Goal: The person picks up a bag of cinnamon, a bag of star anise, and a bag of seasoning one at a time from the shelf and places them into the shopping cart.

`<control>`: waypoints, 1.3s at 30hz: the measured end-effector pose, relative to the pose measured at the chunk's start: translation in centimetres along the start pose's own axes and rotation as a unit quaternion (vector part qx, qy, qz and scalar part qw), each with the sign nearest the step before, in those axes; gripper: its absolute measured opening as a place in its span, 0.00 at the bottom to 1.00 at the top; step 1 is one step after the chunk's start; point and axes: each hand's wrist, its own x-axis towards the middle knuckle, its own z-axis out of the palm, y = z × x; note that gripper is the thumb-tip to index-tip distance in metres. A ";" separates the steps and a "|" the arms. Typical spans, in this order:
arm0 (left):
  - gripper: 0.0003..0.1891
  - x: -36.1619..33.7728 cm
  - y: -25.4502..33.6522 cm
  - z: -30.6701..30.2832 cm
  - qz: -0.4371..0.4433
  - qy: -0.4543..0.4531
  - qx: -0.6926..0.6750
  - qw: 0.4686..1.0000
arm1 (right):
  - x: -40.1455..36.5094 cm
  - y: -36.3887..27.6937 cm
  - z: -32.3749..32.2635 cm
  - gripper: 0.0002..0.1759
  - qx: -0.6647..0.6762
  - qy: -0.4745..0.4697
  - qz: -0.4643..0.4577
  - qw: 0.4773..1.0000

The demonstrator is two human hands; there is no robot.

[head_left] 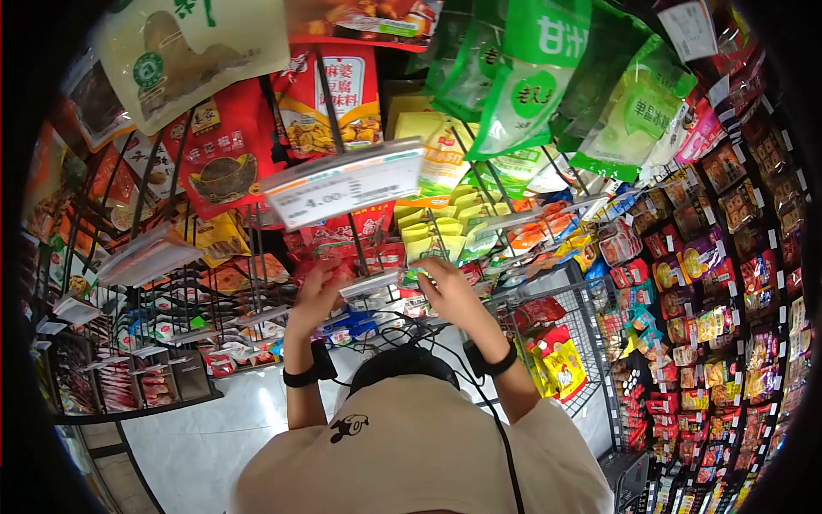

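Observation:
My left hand (317, 295) is raised among the hanging packets, close to a red packet (347, 231) on the rack. Its fingers are blurred, so whether they grip anything cannot be told. Opposite it, my right hand (452, 291) has its thumb and fingers bent around the edge of a small green packet (413, 276), mostly hidden. Yellow-green packets (432, 236) hang on a hook just above this hand. Between the two hands is a label holder (368, 283) at the end of a hook. Each wrist wears a black band.
A price tag reading 4.00 (347, 184) sticks out above my hands. Large green bags (531, 86) and a red seasoning bag (330, 98) hang higher. At right stands a wire basket (591, 343) holding a yellow-and-red bag (561, 364). Black cables (492, 411) run down my back.

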 end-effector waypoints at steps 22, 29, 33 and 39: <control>0.18 3.3 -5.5 -4.8 0.018 -0.038 -0.083 0.996 | 6.7 10.4 13.6 0.34 0.427 0.055 0.149 0.890; 0.18 4.4 -5.1 -2.5 0.028 -0.063 -0.086 0.994 | 5.8 9.9 14.6 0.33 0.442 0.037 0.134 0.886; 0.17 5.4 -7.2 -2.3 0.010 -0.031 -0.054 0.998 | 4.9 8.7 14.2 0.28 0.357 0.070 0.141 0.921; 0.17 4.4 -4.9 -3.8 -0.003 0.019 -0.100 0.995 | 4.9 4.1 10.6 0.32 0.373 0.128 0.212 0.894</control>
